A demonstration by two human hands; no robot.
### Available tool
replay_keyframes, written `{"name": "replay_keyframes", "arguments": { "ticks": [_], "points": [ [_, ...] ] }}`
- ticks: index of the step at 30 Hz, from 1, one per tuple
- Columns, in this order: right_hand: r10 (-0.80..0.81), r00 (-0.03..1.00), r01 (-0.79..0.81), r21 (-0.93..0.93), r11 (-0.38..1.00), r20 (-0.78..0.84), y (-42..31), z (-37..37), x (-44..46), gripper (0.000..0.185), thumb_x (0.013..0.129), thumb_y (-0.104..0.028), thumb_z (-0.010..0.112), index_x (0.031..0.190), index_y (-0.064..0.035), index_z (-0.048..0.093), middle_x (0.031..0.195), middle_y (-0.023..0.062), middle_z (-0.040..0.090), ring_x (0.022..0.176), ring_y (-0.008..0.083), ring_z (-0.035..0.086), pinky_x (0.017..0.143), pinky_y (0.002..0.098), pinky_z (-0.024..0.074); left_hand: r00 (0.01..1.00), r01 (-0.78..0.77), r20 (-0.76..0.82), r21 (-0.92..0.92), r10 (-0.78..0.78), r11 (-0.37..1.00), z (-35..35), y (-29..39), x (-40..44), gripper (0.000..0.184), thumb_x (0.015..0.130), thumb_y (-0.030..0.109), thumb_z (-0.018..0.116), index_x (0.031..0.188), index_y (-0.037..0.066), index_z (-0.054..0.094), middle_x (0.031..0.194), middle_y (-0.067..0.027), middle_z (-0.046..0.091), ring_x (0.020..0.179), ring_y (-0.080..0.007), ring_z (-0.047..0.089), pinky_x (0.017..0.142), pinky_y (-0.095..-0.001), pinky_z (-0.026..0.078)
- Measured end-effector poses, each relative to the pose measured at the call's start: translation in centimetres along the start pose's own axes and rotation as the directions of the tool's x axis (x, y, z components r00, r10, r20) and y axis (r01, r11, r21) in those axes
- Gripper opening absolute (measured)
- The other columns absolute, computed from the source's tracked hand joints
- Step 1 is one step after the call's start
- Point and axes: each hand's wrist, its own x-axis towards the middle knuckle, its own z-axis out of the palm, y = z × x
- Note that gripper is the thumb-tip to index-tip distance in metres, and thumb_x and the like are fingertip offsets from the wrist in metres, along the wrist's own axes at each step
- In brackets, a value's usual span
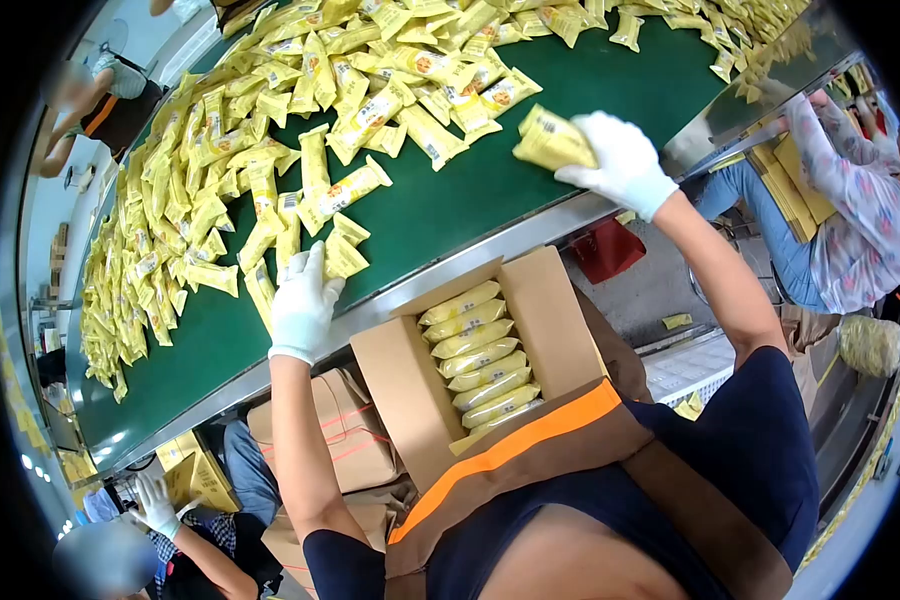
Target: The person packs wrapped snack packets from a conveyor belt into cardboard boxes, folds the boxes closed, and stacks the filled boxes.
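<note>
My right hand, in a white glove, is closed on yellow packets above the green table surface, near its metal edge. My left hand, gloved too, rests at the near side of a large pile of yellow packets; its fingers touch packets there, and whether they grip one is unclear. Below the table edge, in front of my body, an open cardboard box holds a row of several yellow packets lying side by side.
Wrapped brown cartons stand left of the open box. A red container is under the table edge. One person sits at the right, another works at lower left, and a third stands across the table.
</note>
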Motion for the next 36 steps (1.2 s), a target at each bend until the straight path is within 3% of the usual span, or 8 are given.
{"name": "replay_keyframes", "arguments": {
  "ticks": [3, 6, 7, 11, 17, 23, 32, 36],
  "points": [
    [0.191, 0.948, -0.247, 0.207, 0.947, 0.255, -0.1, 2.0, 1.6, 0.051, 0.083, -0.044, 0.070, 0.111, -0.0030, 0.060, 0.093, 0.0125, 0.064, 0.086, 0.0270, 0.065, 0.077, 0.0371, 0.0526, 0.991, 0.090, 0.100, -0.038, -0.085, 0.995, -0.7, 0.5, 0.3, 0.060, 0.086, 0.025, 0.066, 0.141, 0.007, 0.049, 0.128, -0.0213, 0.056, 0.116, -0.0407, 0.054, 0.098, -0.0439, 0.045],
    [0.213, 0.968, -0.215, 0.878, 0.427, 0.133, -3.7, 1.1, 6.5, 0.048, 0.089, -0.042, 0.068, 0.113, -0.0017, 0.059, 0.091, 0.0039, 0.060, 0.070, 0.0086, 0.058, 0.058, 0.0261, 0.0500, 0.983, 0.163, 0.097, -0.032, -0.159, 0.986, -0.7, 1.2, 0.1, 0.062, 0.088, 0.030, 0.065, 0.145, 0.014, 0.046, 0.140, -0.0265, 0.050, 0.125, -0.0432, 0.052, 0.104, -0.0442, 0.043],
    [0.240, 0.970, -0.122, 0.940, 0.318, 0.044, -5.0, 0.8, 8.8, 0.063, 0.085, -0.049, 0.069, 0.119, 0.0034, 0.060, 0.099, 0.0094, 0.065, 0.089, 0.0145, 0.060, 0.080, 0.0275, 0.0493, 0.986, 0.148, 0.078, -0.024, -0.146, 0.989, -0.3, 1.0, 0.1, 0.061, 0.088, 0.030, 0.065, 0.144, 0.014, 0.047, 0.135, -0.0245, 0.055, 0.120, -0.0418, 0.055, 0.101, -0.0437, 0.045],
    [0.180, 0.963, -0.269, 0.668, 0.694, 0.202, -7.5, 0.5, 18.6, 0.099, 0.073, -0.073, 0.063, 0.136, 0.0023, 0.052, 0.136, 0.0242, 0.055, 0.128, 0.0328, 0.053, 0.106, 0.0388, 0.0411, 0.997, 0.072, 0.012, -0.060, -0.072, 0.996, -0.4, 1.0, -0.2, 0.061, 0.086, 0.030, 0.067, 0.142, 0.015, 0.049, 0.110, -0.0184, 0.064, 0.099, -0.0392, 0.062, 0.085, -0.0454, 0.051],
    [-0.064, 0.970, 0.090, -0.105, 0.990, 0.234, -12.4, 5.1, 18.4, 0.073, 0.071, -0.064, 0.063, 0.118, -0.0081, 0.064, 0.122, 0.0199, 0.061, 0.109, 0.0366, 0.061, 0.092, 0.0438, 0.0500, 0.972, 0.035, -0.233, 0.134, -0.003, 0.990, 0.8, 1.9, -1.6, 0.069, 0.081, 0.030, 0.072, 0.142, 0.011, 0.046, 0.102, -0.0167, 0.058, 0.089, -0.0339, 0.061, 0.078, -0.0410, 0.051],
    [-0.171, 0.981, 0.173, 0.016, 0.985, -0.095, -9.9, -0.6, 9.3, 0.063, 0.071, -0.051, 0.072, 0.117, -0.0102, 0.061, 0.113, 0.0152, 0.061, 0.103, 0.0329, 0.062, 0.087, 0.0435, 0.0494, 0.912, 0.016, -0.394, -0.251, -0.117, 0.968, 1.5, 0.7, -2.5, 0.078, 0.073, 0.040, 0.077, 0.137, 0.003, 0.049, 0.112, -0.0227, 0.063, 0.101, -0.0371, 0.062, 0.088, -0.0424, 0.051],
    [0.094, 0.941, -0.088, -0.032, 0.996, 0.325, -0.6, 1.3, 1.2, 0.091, 0.066, -0.056, 0.075, 0.134, -0.0006, 0.049, 0.118, 0.0244, 0.062, 0.108, 0.0390, 0.061, 0.095, 0.0410, 0.0480, 0.929, 0.097, -0.293, -0.403, -0.228, 0.910, 2.5, -5.4, 5.6, 0.082, 0.073, 0.044, 0.077, 0.138, 0.003, 0.052, 0.121, -0.0245, 0.063, 0.105, -0.0397, 0.061, 0.097, -0.0419, 0.047],
    [0.048, 0.815, -0.376, 0.464, 0.802, 0.577, -0.6, 0.5, 5.2, 0.084, 0.074, -0.049, 0.076, 0.134, 0.0022, 0.047, 0.115, 0.0119, 0.061, 0.100, 0.0189, 0.059, 0.091, 0.0317, 0.0484, 0.964, 0.100, -0.171, -0.481, -0.205, 0.871, 0.7, -4.9, 3.2, 0.084, 0.071, 0.034, 0.081, 0.141, 0.000, 0.049, 0.124, -0.0218, 0.062, 0.108, -0.0298, 0.063, 0.096, -0.0359, 0.048]
  ]
}}
